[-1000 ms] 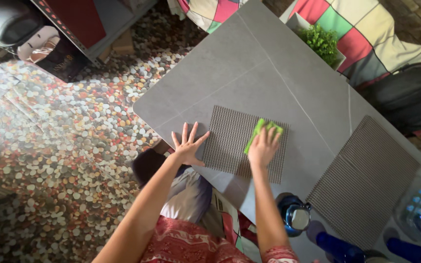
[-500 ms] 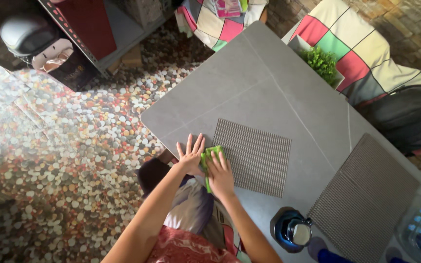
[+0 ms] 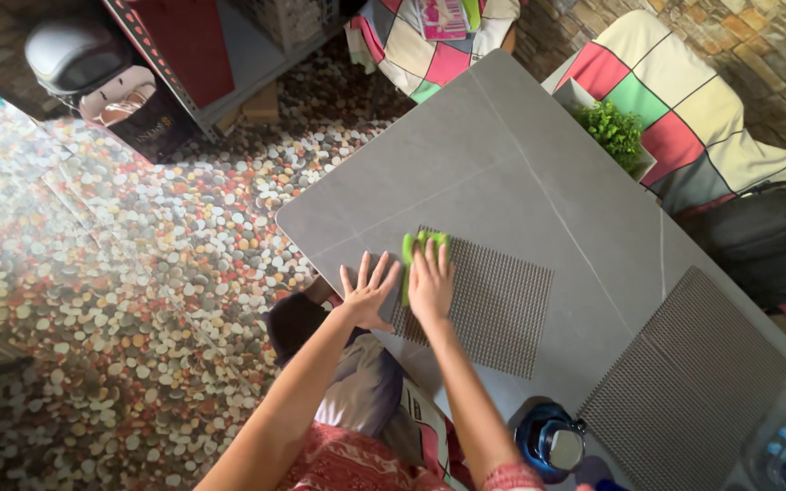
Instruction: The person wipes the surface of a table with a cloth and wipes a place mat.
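We are pressing our right hand point(image 3: 429, 284) flat on a green cloth point(image 3: 414, 247) lying at the near-left corner of a woven grey mat point(image 3: 493, 300) on the grey surface point(image 3: 466, 164). The fingers are spread, not clenched; the cloth is pinned under the palm rather than gripped. Our left hand point(image 3: 367, 291) is resting open, holding nothing, just beside the mat's edge. The cloth looks soft, light and limp, so we are judging a flat palm or a bunched pinch at its middle suits it best.
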